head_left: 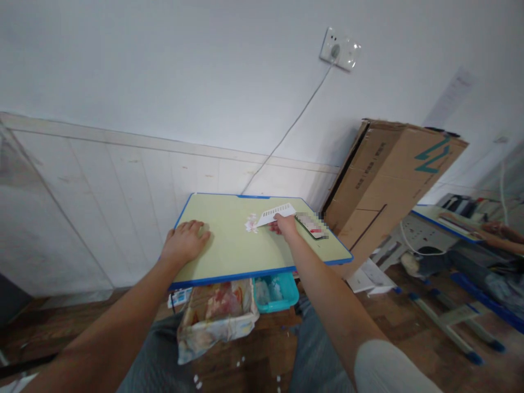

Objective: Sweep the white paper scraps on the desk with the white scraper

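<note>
- My left hand (186, 240) lay palm-down on the near left part of the desk (229, 256), fingers together and flat, gripping nothing; a pale patch by the fingertips was too faint to name.
- My right hand (285, 225) reached over the far middle of the desk, its fingers pinched on the near edge of a white card (275, 213) printed with rows of small marks. The marks were too small to read.
- The card lifted at a slant from my fingers toward the wall, and its lower corner was hidden behind my knuckles.
- Just left of the card, a small pink-and-white scrap (251, 225) lay on the desk, too blurred to make out.
- Just right of my right hand lay a dark flat object (313, 226), mostly pixelated, so I could not tell what it was.
- Under the desk's near edge sat a crumpled printed bag (213, 319) and a teal tray (275, 290), both partly cut off by the desktop.
- A cardboard box (388, 180) leaned against the wall to the right.
</note>
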Demonstrator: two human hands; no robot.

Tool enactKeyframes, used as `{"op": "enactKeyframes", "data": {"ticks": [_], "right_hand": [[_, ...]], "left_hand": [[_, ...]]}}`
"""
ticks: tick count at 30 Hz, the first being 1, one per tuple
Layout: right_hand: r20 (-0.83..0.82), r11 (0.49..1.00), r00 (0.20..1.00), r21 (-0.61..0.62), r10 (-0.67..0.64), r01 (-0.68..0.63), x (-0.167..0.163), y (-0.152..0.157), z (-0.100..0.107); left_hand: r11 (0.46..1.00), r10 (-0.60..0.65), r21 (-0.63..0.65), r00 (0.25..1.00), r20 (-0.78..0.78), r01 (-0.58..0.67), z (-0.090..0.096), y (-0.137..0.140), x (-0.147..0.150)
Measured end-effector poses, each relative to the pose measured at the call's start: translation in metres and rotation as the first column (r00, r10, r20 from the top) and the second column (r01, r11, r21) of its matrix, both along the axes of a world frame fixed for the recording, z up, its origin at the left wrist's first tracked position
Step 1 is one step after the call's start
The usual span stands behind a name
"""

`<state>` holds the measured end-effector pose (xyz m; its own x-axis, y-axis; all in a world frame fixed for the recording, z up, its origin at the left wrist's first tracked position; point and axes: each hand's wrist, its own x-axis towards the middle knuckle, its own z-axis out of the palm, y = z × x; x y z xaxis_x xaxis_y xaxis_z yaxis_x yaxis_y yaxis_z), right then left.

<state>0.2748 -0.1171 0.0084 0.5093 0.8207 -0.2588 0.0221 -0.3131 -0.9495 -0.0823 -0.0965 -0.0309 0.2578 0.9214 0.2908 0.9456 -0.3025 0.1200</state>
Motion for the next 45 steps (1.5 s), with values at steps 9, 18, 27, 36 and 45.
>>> {"op": "enactKeyframes", "data": {"ticks": [9, 18, 27, 36, 45], "right_hand": [[0.044, 0.997, 0.996, 0.028, 0.072, -0.073, -0.028, 0.021, -0.002], [0.072, 0.984, 0.997, 0.174, -0.036, 0.023, -0.014, -0.002, -0.010], [0.083, 0.914, 0.991, 0.402, -0.103, 0.061, -0.041, -0.019, -0.036], [0.090, 0.891, 0.988, 0.449, -0.125, 0.072, -0.045, -0.033, -0.041], [0.099, 0.897, 0.993, 0.442, -0.057, 0.007, -0.032, -0.040, -0.045]], "left_hand": [[1.000, 0.021, -0.021, 1.000, -0.022, -0.021, 0.006, -0.009, 0.005], [1.000, 0.025, 0.011, 1.000, 0.009, -0.025, 0.010, -0.013, 0.007], [0.999, 0.034, 0.000, 0.999, 0.008, -0.034, 0.015, -0.016, 0.009], [0.999, 0.047, 0.006, 0.999, 0.007, -0.047, 0.016, -0.016, 0.008], [0.998, 0.054, 0.022, 0.998, 0.016, -0.055, 0.017, -0.015, 0.007]]}}
